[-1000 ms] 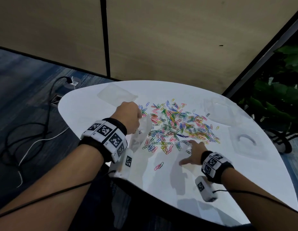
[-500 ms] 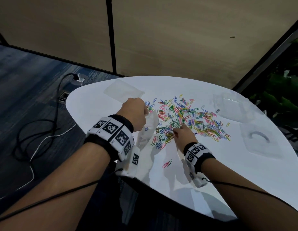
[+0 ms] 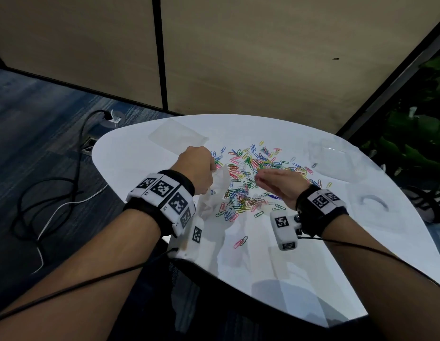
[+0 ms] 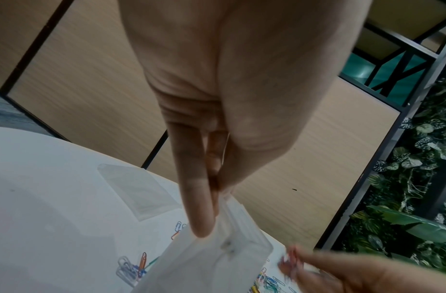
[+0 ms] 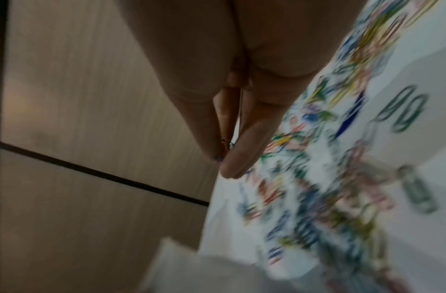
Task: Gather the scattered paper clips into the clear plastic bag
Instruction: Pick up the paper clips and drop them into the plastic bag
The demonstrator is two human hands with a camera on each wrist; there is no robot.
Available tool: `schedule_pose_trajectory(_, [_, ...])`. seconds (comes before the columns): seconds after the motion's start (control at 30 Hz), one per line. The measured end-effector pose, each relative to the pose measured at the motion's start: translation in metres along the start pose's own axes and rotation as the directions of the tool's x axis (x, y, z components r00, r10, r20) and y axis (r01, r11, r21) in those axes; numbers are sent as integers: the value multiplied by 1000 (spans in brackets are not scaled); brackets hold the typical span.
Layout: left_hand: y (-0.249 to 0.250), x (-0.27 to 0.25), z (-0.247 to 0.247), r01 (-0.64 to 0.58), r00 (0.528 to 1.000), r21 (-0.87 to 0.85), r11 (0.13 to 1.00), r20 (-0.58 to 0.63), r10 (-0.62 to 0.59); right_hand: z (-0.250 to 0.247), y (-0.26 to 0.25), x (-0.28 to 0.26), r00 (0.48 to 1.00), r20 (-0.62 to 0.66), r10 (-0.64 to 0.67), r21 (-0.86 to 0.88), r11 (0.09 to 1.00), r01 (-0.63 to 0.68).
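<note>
Many coloured paper clips (image 3: 253, 178) lie scattered across the white table (image 3: 312, 242). My left hand (image 3: 199, 168) pinches the top edge of the clear plastic bag (image 3: 216, 190), which hangs down at the left of the pile; the left wrist view shows its mouth (image 4: 231, 237) held up. My right hand (image 3: 275, 183) hovers over the pile to the right of the bag, fingers pointing left toward it. In the right wrist view its fingertips (image 5: 226, 150) pinch a few clips. A pink clip pair (image 3: 240, 241) lies apart near the front.
A second flat clear bag (image 3: 177, 136) lies at the table's back left. Clear plastic lids or trays (image 3: 334, 161) (image 3: 371, 205) sit at the right. Cables (image 3: 54, 193) trail on the floor at left, and plants (image 3: 415, 143) stand at right.
My right hand went from flat on the table at the pile's front edge into the pile, then lifted with clips pinched and turned toward the bag. The left hand kept holding the bag.
</note>
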State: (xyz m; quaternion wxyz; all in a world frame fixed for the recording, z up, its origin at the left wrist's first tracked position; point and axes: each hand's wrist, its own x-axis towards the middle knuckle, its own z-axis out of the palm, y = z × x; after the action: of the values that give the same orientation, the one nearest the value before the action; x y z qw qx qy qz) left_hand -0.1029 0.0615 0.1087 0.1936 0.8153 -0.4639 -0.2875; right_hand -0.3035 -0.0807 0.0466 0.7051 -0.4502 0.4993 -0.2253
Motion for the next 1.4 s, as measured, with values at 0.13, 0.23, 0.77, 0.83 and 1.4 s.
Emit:
schedule_pose_trajectory(0.13, [2,0,3,-5,1000,-15,1000,-14,5,38,-23,-33,959,284,-6,125,992,-31])
schedule_pose_trajectory(0.23, [3,-2,5,-11,1000,-33,999,-17,10,67,-13,-49,948,317,-20,-39,999,34])
schedule_pose_trajectory(0.77, [-4,-5,-1,-18,1000,-26,1000,-25,17,77,2,-54,891,225,-394,-617,650,443])
schedule_pose_trajectory(0.83, [-9,-7,-6,5,1000,-32,999,-29,-5,58,3,-51,956,122,-267,-650,706,280])
schedule_pose_trajectory(1.4, [-27,-13,-22,32,999,-18,999,-40,-33,42,84,9,942,-39,-333,-953,294,65])
